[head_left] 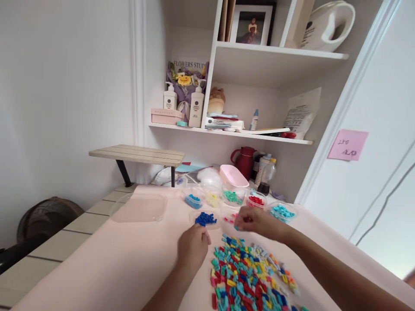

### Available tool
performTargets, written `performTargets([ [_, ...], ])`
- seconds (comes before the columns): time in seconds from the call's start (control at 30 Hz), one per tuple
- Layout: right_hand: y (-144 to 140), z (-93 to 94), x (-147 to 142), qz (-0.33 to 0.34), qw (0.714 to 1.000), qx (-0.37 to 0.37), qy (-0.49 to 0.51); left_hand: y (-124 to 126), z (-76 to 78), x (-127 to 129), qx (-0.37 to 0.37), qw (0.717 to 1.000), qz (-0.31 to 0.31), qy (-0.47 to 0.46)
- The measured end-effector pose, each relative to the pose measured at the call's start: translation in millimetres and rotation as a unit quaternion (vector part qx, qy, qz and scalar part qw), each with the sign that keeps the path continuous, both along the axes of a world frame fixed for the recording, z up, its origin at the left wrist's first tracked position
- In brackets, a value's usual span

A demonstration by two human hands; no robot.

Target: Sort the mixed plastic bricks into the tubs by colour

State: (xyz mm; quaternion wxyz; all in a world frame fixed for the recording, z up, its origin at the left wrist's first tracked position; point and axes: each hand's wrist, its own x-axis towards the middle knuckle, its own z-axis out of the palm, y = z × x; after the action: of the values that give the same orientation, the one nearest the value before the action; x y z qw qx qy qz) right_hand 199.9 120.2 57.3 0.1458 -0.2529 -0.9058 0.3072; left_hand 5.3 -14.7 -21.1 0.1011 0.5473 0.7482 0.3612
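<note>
- At five o'clock, bricks (240,280) lie heaped, likely for easy reach.
- Twelve o'clock from them: tubs (218,216), apparently keeping colours apart.
- Right hand (254,219) seemingly pinches a teal brick (236,227); left hand (193,246) curls, contents unclear.

Can't really make out the tiny teal speck (236,227) at the right hand (254,219), or the colourful pile (246,276) past the bottom edge.
</note>
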Motion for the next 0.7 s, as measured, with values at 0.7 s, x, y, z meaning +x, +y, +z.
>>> performTargets([
  [0.7,-19.5,-6.5,45.2,-0.115,0.982,-0.063,0.138,4.3,2.2,-7.4,0.025,0.999,0.000,-0.042],
])
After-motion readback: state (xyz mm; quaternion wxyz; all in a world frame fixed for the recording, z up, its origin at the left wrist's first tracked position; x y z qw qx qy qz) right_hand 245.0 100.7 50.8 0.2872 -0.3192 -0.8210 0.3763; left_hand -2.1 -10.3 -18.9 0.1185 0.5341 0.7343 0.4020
